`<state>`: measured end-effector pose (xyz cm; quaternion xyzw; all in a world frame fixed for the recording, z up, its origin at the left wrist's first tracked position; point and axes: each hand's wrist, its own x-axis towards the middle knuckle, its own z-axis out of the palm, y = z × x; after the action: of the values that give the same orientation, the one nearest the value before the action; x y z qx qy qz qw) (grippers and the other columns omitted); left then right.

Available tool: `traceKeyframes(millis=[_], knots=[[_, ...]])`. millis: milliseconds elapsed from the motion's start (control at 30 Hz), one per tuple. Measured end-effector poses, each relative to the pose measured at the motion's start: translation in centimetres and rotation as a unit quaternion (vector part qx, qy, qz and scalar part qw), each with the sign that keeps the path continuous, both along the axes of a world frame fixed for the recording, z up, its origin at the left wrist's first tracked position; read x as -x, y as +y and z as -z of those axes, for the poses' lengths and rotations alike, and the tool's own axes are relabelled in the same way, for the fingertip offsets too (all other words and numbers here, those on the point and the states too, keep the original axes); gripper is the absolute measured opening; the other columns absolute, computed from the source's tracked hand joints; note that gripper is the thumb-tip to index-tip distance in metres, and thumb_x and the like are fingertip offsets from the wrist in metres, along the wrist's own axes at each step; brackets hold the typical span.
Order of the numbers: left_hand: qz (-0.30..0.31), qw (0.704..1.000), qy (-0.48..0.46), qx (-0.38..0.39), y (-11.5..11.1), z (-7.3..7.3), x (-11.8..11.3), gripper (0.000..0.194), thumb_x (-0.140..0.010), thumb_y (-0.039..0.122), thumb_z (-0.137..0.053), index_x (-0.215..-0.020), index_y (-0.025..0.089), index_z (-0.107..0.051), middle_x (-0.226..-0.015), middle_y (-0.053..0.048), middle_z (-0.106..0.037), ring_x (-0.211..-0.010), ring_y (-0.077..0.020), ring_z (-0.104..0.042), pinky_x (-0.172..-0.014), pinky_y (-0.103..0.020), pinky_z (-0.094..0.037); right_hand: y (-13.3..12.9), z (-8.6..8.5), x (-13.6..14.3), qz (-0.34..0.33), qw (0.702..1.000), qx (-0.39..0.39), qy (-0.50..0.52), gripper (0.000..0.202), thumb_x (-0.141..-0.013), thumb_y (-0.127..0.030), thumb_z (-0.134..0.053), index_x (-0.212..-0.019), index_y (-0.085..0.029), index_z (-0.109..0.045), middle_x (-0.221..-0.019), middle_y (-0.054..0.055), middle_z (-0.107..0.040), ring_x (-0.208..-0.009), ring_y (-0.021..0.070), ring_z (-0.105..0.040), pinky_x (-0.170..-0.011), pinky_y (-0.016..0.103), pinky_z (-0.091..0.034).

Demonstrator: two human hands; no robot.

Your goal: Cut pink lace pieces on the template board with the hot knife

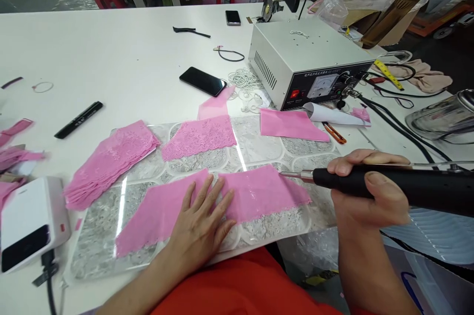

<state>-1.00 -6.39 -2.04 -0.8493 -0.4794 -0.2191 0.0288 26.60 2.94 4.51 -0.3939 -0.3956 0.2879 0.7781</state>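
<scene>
My left hand (202,221) lies flat with fingers spread where two pink fabric pieces meet. One is the left piece (155,209), the other the right piece (259,191); each has a scalloped lace lower edge. In my right hand (374,191) is a black ultrasonic welding gun (418,186), fingers wrapped round its barrel. Its thin metal tip points left, at the upper right edge of the right piece; whether it touches cannot be made out. A stack of pink lace pieces (114,162) lies to the left, and a single lace piece (202,137) sits beyond my left hand.
A stone-patterned mat (99,246) lies under the fabric. Behind stands a grey control box (307,58) with cables running right. Around are a phone (203,81), a black marker (79,120), an orange cutter (334,133), a glass jar (440,117) and a white power bank (35,221).
</scene>
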Motion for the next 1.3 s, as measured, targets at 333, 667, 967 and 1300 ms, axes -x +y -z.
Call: traceKeyframes(millis=[333,667,967,1300], knots=[[0.0,1.0,0.005,-0.001,-0.1,0.1,0.1,0.041,-0.104,0.032,-0.052,-0.141,0.018,-0.059,-0.152,-0.012,-0.056,-0.15,-0.0314,-0.04,-0.129,-0.049,-0.017,0.3,0.6,-0.2,0.011,1.0,-0.003,-0.02,0.016,-0.047,-0.022,-0.056,-0.061,-0.021,-0.061,-0.06,-0.002,-0.061,-0.04,0.0125,-0.048,-0.038,0.031,-0.045],[-0.01,0.999,0.018,0.028,-0.7,-0.8,0.5,0.046,-0.103,0.035,-0.057,-0.146,0.02,-0.055,-0.153,-0.012,-0.054,-0.152,-0.0327,-0.036,-0.128,-0.058,-0.019,0.8,-0.3,2.3,-0.004,1.0,0.008,-0.006,0.015,-0.044,-0.024,-0.048,-0.058,-0.021,-0.053,-0.057,-0.003,-0.054,-0.039,0.0108,-0.045,-0.038,0.029,-0.043],[0.004,0.999,0.011,0.038,-0.8,-0.2,0.9,0.042,-0.104,0.036,-0.055,-0.144,0.022,-0.057,-0.152,-0.008,-0.057,-0.15,-0.0319,-0.04,-0.128,-0.06,-0.018,0.7,0.3,4.2,-0.028,0.999,0.022,-0.009,0.016,-0.049,-0.023,-0.055,-0.065,-0.022,-0.057,-0.063,-0.004,-0.057,-0.043,0.0112,-0.048,-0.042,0.031,-0.045],[0.006,0.999,0.009,0.037,-0.9,0.2,0.7,0.044,-0.104,0.041,-0.055,-0.144,0.022,-0.057,-0.148,-0.011,-0.06,-0.15,-0.031,-0.042,-0.129,-0.062,-0.01,1.1,0.0,4.5,-0.022,0.999,0.0,-0.028,0.014,-0.048,-0.021,-0.057,-0.062,-0.021,-0.058,-0.059,-0.003,-0.059,-0.041,0.0127,-0.047,-0.039,0.032,-0.045]])
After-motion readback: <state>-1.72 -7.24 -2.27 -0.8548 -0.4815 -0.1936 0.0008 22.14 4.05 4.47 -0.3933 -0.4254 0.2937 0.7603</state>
